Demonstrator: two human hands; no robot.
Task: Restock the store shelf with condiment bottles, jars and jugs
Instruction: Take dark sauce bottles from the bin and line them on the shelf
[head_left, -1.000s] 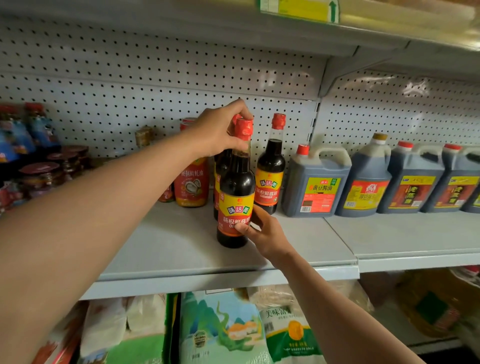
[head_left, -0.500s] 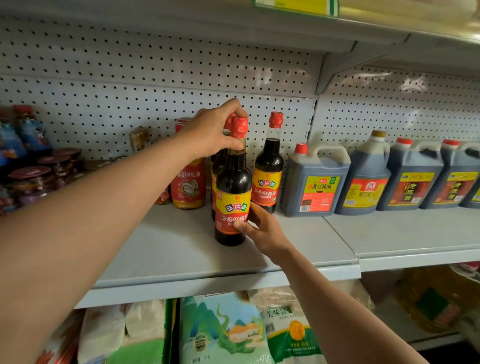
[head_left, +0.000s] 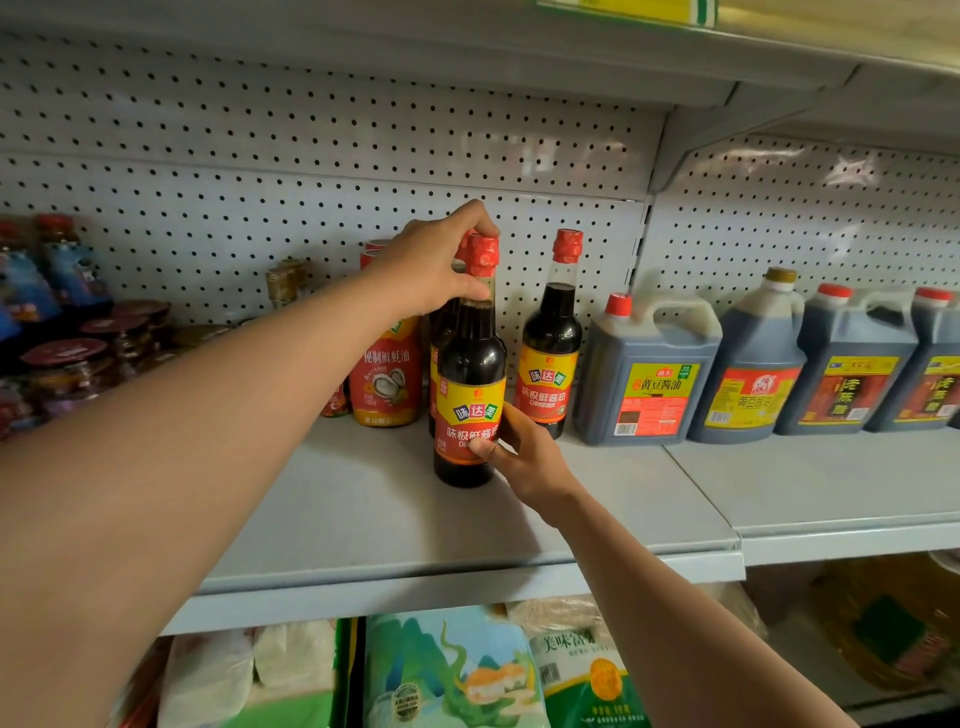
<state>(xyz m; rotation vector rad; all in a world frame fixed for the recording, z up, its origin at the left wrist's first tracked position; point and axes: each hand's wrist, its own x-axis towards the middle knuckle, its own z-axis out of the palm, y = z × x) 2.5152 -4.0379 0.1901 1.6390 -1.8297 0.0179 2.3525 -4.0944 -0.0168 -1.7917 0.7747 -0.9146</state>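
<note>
Presently my left hand (head_left: 436, 265) pinches the front soy bottle (head_left: 469, 384) neck, right hand (head_left: 519, 457) gripping its base; nudging risks toppling the rear bottle (head_left: 439, 343).

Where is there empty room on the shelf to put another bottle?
The grey metal shelf is bare along its front, before the orange oyster-sauce bottle and the dark jugs with red caps, on both sides of the dark soy-sauce bottle held by the left hand and right hand. The red-lidded jars crowd the far left.
</note>
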